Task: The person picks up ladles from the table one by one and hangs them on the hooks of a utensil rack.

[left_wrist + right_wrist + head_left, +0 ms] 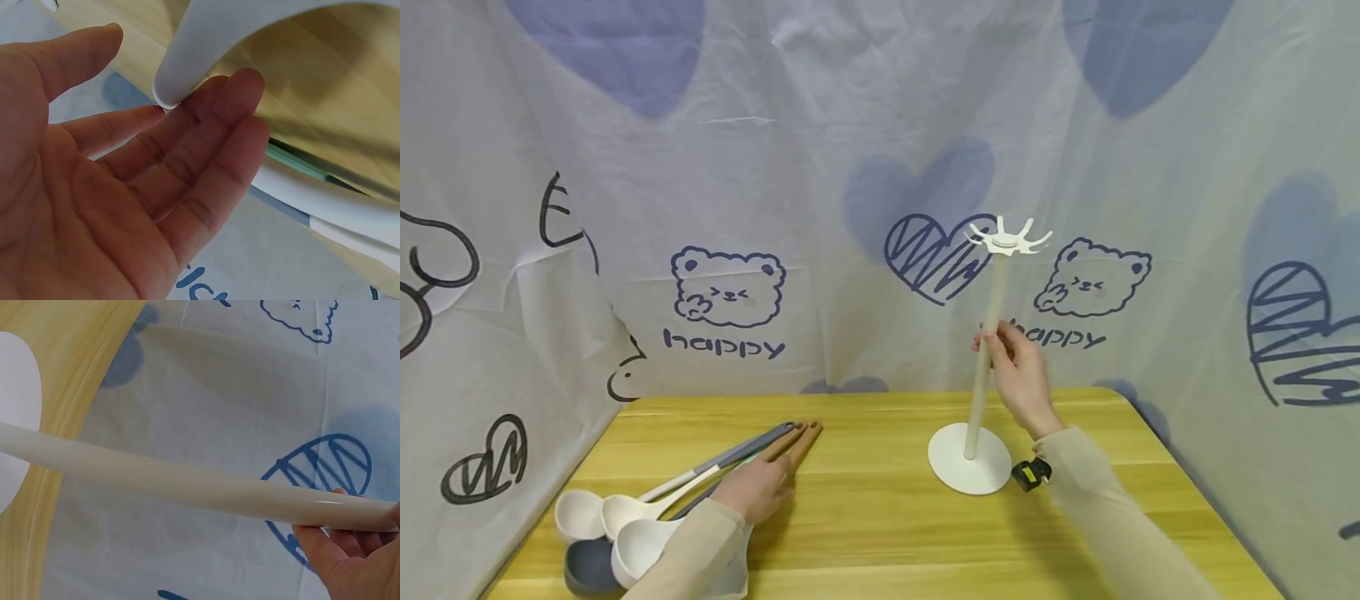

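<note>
A cream utensil stand, its pole (979,400) rising from a round white base (951,479), carries a ring of hooks (1006,243) on top. My right hand (1024,375) grips the pole about midway up, thumb and fingers around it in the right wrist view. My left hand (758,490) is over the handles of several kitchen utensils at the left. In the left wrist view its fingers are extended, close to a white utensil part (200,47) and a green handle (297,159). The pile includes a white ladle (638,552) and a dark grey ladle (587,567).
Two cream spoon-shaped heads, one at the far left (577,515) and one beside it (619,513), lie above the ladles. A pale utensil part (737,575) shows below the left sleeve. Printed cloth (820,167) hangs behind the wooden table (865,508).
</note>
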`<state>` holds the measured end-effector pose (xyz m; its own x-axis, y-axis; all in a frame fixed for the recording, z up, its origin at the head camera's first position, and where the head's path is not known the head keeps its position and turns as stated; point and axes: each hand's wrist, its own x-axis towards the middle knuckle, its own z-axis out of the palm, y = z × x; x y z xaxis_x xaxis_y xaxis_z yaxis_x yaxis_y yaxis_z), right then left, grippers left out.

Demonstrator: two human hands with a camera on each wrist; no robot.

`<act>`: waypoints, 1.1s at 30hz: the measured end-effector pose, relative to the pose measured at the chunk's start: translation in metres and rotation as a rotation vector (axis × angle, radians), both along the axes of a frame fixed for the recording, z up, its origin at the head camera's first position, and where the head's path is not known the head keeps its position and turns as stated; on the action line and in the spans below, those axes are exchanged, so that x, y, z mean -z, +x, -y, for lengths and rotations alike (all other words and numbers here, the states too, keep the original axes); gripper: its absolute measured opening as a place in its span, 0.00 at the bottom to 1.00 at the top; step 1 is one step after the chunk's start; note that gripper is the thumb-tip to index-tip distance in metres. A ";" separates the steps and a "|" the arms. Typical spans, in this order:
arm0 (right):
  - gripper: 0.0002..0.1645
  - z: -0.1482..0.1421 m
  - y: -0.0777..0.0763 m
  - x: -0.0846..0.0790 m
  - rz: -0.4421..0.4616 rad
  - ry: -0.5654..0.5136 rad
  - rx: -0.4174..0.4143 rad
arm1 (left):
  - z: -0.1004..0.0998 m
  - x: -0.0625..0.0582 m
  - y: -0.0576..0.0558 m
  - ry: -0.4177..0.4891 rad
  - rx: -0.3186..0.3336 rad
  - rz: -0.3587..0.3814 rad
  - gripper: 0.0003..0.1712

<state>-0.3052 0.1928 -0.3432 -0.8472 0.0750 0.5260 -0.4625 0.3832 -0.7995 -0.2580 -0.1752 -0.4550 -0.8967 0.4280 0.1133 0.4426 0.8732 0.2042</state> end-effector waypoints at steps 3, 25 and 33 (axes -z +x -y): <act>0.22 0.007 0.002 0.000 -0.009 -0.007 -0.025 | 0.000 0.001 0.000 0.002 0.002 -0.003 0.56; 0.15 0.047 0.038 -0.023 -0.009 -0.016 -0.106 | 0.001 -0.003 0.003 -0.003 -0.039 0.068 0.15; 0.14 0.064 0.047 -0.025 -0.012 -0.034 -0.183 | 0.000 -0.001 0.003 0.009 -0.053 0.095 0.15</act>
<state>-0.2581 0.1289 -0.3183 -0.8418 -0.0621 0.5362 -0.5319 0.2643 -0.8045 -0.2553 -0.1755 -0.4543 -0.9248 0.3793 0.0299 0.3742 0.8928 0.2508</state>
